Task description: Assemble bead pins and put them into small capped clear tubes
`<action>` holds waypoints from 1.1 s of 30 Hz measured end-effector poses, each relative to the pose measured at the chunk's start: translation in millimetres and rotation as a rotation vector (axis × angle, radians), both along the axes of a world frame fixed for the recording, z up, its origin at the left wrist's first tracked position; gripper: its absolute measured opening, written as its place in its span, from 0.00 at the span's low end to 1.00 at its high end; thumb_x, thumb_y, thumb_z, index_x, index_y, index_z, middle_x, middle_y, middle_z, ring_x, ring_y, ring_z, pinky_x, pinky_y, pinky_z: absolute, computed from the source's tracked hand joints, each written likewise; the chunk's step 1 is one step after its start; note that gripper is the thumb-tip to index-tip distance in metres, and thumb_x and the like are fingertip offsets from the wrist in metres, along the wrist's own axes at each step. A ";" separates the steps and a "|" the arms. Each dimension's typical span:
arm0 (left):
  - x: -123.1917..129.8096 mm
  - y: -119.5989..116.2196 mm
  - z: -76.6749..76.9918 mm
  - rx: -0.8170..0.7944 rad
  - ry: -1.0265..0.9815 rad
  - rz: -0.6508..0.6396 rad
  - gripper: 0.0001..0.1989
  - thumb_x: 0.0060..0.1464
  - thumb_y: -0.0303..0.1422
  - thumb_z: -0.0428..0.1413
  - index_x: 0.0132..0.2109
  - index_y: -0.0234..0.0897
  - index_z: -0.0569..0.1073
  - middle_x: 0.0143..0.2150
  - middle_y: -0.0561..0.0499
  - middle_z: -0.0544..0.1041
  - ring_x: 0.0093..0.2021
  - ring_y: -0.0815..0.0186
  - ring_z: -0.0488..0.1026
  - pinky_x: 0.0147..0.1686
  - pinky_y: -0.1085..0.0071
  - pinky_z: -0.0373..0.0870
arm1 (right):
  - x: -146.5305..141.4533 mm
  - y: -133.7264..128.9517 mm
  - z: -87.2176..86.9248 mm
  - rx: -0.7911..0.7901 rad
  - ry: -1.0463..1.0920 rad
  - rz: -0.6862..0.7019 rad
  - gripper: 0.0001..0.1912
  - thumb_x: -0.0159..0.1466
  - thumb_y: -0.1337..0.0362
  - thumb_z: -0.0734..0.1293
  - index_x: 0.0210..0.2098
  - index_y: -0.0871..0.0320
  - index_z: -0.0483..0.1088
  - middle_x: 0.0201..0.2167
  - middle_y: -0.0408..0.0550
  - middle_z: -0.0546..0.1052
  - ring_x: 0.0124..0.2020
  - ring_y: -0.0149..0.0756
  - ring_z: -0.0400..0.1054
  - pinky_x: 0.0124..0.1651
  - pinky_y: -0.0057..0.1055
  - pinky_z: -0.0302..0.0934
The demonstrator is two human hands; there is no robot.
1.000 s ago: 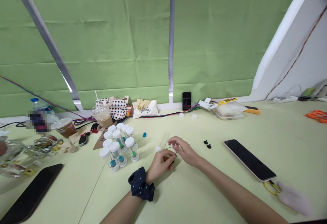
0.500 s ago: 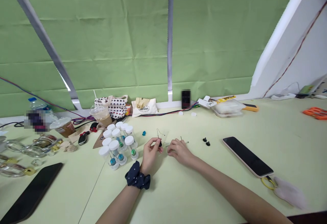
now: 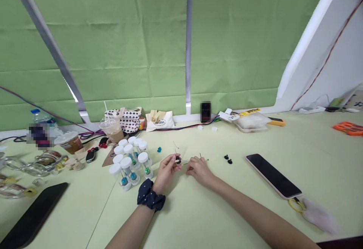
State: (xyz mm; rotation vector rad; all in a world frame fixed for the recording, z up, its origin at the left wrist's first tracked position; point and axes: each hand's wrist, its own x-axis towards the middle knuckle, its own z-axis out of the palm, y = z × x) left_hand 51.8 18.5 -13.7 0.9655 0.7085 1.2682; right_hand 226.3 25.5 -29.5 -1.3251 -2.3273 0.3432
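Note:
My left hand (image 3: 168, 168), with a dark scrunchie (image 3: 151, 196) at the wrist, pinches a small black piece (image 3: 178, 159) that has a thin wire rising from it. Just to its right, my right hand (image 3: 199, 168) rests low over the table with its fingers bent together. Thin rods or wires stick out around those fingers; what they grip is hidden. Two small black pieces (image 3: 228, 159) lie to the right. Left of my hands stand several clear vials (image 3: 145, 165) with white caps and blue or green pieces inside. A small blue piece (image 3: 159, 149) lies behind them.
A phone (image 3: 273, 176) with a yellow ring and a pale pouch lies at the right. Another dark device (image 3: 36, 215) is at the front left. Drink cups (image 3: 112, 129), pouches (image 3: 159, 120), cables and a plastic box (image 3: 251, 122) line the back. Orange scissors (image 3: 348, 128) lie far right.
The black piece in my left hand has tilted or turned a little, and its wire has shifted. My right hand has barely moved. The whole view has shifted slightly.

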 end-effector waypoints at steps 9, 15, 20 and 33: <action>2.8 -3.9 3.9 0.017 0.009 -0.050 0.16 0.49 0.38 0.59 0.42 0.32 0.73 0.39 0.45 0.74 0.30 0.69 0.73 0.31 0.72 0.69 | -1.9 2.0 -6.9 0.127 -0.028 0.018 0.07 0.64 0.68 0.60 0.29 0.60 0.65 0.31 0.48 0.69 0.37 0.37 0.62 0.40 0.35 0.51; 6.6 -8.2 2.7 0.039 0.019 -0.101 0.14 0.49 0.37 0.59 0.43 0.34 0.73 0.41 0.45 0.74 0.35 0.63 0.75 0.38 0.66 0.70 | 8.8 3.1 11.5 -0.220 0.641 0.060 0.09 0.62 0.60 0.61 0.28 0.58 0.65 0.23 0.41 0.67 0.25 0.29 0.60 0.30 0.28 0.54; 9.8 -10.2 1.1 0.037 0.043 -0.112 0.14 0.51 0.37 0.58 0.43 0.34 0.72 0.39 0.45 0.75 0.35 0.63 0.75 0.38 0.66 0.70 | 15.9 3.3 24.7 -0.509 1.031 0.173 0.13 0.54 0.56 0.69 0.30 0.60 0.70 0.25 0.42 0.70 0.26 0.28 0.62 0.33 0.28 0.58; 11.6 -12.9 2.7 0.044 0.041 -0.165 0.12 0.53 0.35 0.56 0.43 0.34 0.72 0.37 0.46 0.76 0.35 0.65 0.75 0.39 0.66 0.69 | 20.8 4.7 22.1 -0.834 1.272 0.320 0.11 0.52 0.63 0.72 0.33 0.61 0.73 0.27 0.44 0.73 0.28 0.27 0.66 0.37 0.29 0.60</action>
